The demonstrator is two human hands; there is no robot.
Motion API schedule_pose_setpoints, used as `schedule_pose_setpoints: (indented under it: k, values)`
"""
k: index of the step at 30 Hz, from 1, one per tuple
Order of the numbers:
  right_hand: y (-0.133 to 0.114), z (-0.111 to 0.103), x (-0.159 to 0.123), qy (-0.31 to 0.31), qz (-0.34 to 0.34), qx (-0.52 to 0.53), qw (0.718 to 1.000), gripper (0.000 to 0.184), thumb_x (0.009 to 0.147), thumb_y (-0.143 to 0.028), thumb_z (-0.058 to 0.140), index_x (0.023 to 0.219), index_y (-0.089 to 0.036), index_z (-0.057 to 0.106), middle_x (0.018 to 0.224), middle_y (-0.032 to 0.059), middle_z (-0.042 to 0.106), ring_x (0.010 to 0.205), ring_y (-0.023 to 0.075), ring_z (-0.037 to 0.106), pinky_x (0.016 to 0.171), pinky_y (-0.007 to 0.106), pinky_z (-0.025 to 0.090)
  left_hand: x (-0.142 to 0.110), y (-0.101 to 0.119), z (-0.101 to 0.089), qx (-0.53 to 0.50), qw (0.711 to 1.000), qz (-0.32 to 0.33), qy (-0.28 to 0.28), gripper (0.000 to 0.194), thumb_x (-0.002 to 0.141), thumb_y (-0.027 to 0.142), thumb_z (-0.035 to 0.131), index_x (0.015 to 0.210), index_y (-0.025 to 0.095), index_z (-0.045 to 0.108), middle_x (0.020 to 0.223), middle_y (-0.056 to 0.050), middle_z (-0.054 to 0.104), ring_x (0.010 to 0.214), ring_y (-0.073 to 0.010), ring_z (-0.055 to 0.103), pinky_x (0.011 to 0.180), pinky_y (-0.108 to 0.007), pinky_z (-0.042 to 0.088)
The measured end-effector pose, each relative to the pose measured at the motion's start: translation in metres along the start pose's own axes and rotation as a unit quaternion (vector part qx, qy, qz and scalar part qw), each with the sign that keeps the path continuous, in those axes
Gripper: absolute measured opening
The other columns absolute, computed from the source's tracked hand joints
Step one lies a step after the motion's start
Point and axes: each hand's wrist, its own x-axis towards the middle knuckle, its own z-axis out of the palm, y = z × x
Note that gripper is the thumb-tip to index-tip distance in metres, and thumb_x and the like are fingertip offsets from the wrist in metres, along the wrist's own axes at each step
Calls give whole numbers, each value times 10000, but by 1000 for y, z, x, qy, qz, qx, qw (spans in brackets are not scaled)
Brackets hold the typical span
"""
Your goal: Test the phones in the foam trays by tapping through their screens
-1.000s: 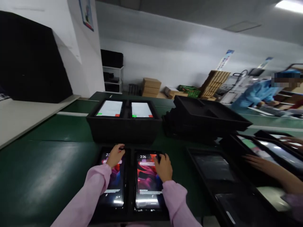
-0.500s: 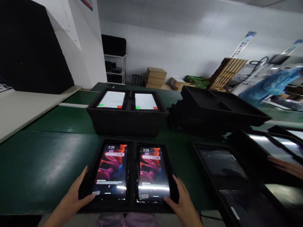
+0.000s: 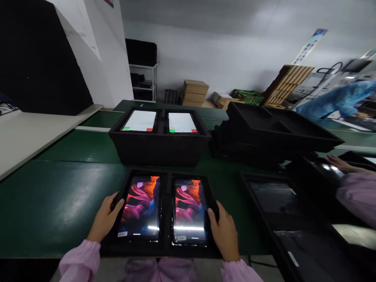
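Directly in front of me a black foam tray (image 3: 166, 250) lies on the green table, with two lit tablets in its slots. Both the left tablet (image 3: 140, 211) and the right tablet (image 3: 190, 213) show a red and purple wallpaper. My left hand (image 3: 106, 215) grips the tray's left edge, thumb on top beside the left tablet. On the opposite edge, my right hand (image 3: 223, 231) is closed round the rim, its thumb near the right tablet. The fingers under the rim are partly hidden.
Behind stands a stack of black trays (image 3: 158, 150) topped by two tablets with white screens. Another stack of black trays (image 3: 273, 129) sits to its right. At right, a tray (image 3: 264, 219) holds dark-screened tablets; a co-worker's hand (image 3: 342, 164) reaches over trays beyond it.
Both hands have moved up the tray's sides and now grip its edges. The tablet screens went from a clock and notification to plain wallpaper. The co-worker's arm has reached further in.
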Motion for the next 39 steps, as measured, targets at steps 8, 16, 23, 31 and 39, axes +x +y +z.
schedule_pose_setpoints:
  k: [8, 16, 23, 31, 39]
  values:
    - [-1, -5, 1, -8, 8, 12, 1000, 843, 871, -622, 302, 1464, -39, 437, 1343, 204, 564, 1256, 368, 485, 1044, 488, 411, -3, 12, -2, -13, 999, -34, -25, 726, 805, 678, 493, 1275, 131, 578, 1243, -128, 602, 1144, -311, 583, 1046, -484, 455]
    - [0, -11, -4, -35, 0, -27, 999, 950, 814, -710, 307, 1474, -34, 407, 1353, 226, 546, 1274, 402, 468, 1040, 531, 420, -5, 5, 4, 2, 1000, 9, -29, 601, 894, 570, 441, 1286, 132, 569, 1237, -149, 594, 1184, -288, 579, 1095, -471, 426]
    - [26, -14, -13, -132, -20, 9, 991, 1153, 684, -839, 435, 1526, -64, 298, 1545, 221, 326, 1431, 400, 296, 1148, 556, 311, -39, 22, -20, 98, 979, 9, -179, 1034, 766, 544, 690, 1583, 158, 188, 1575, -169, 345, 1451, -355, 306, 1183, -515, 301]
    - [29, -17, -23, -180, -7, -3, 984, 1121, 647, -732, 506, 1550, -115, 264, 1632, 177, 80, 1498, 345, 160, 1179, 511, 267, -60, 25, -17, 163, 967, 4, -194, 1136, 706, 448, 742, 1596, 219, 76, 1635, -149, 176, 1502, -344, 167, 1198, -511, 261]
    - [-1, -5, -15, -88, 28, -71, 993, 970, 760, -717, 422, 1510, -104, 358, 1518, 227, 349, 1397, 409, 351, 1062, 572, 392, -45, 21, 4, 226, 972, 28, -58, 944, 828, 688, 539, 1557, 154, 265, 1426, -190, 481, 1302, -378, 464, 1073, -537, 410]
